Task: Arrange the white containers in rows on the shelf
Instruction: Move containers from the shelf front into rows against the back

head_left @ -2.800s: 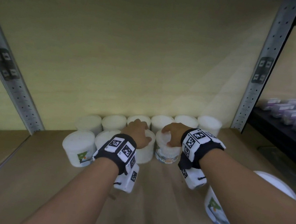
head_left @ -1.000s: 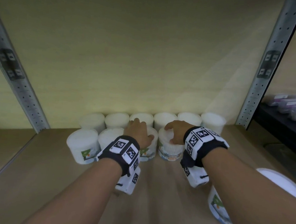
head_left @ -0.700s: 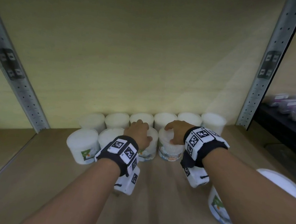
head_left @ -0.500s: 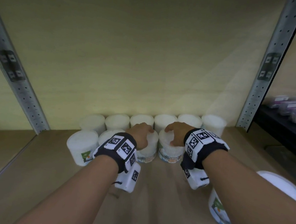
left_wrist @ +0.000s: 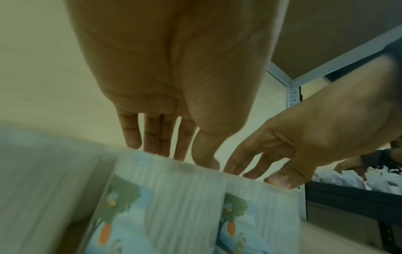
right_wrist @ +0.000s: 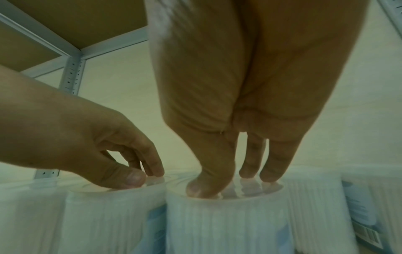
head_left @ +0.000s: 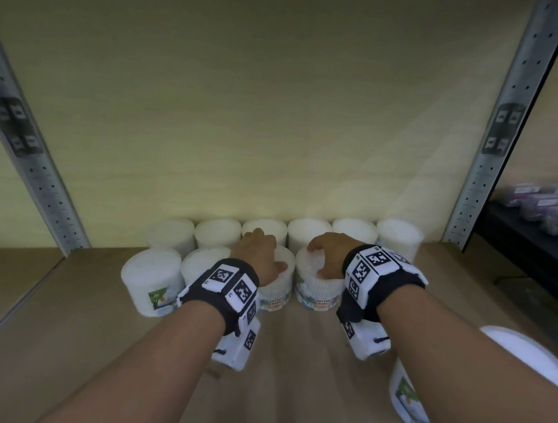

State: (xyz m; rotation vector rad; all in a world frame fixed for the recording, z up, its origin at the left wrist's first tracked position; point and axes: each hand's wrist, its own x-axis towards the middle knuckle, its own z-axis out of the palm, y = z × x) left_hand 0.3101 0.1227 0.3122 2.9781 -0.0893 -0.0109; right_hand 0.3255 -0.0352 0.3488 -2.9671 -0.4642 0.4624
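Six white containers (head_left: 309,233) stand in a back row along the shelf wall. In front of them stands a second row of white cotton-bud containers. My left hand (head_left: 259,254) rests its fingertips on the lid of the third one (head_left: 277,297), also seen in the left wrist view (left_wrist: 174,206). My right hand (head_left: 326,257) presses its thumb and fingertips (right_wrist: 200,189) on the lid of the fourth one (head_left: 317,296), close beside it. Two more front-row containers (head_left: 151,280) stand to the left. Another container (head_left: 527,361) stands apart at the front right, partly behind my right forearm.
Grey perforated uprights (head_left: 507,125) frame the shelf bay on both sides. A dark neighbouring shelf (head_left: 542,246) at the right holds several purple packs. The wooden shelf board (head_left: 50,342) stretches towards me, with its front edge at the bottom of the head view.
Both hands stay on the same two lids. The left hand has twisted a little on its container, whose label now faces front. The right hand has hardly moved.
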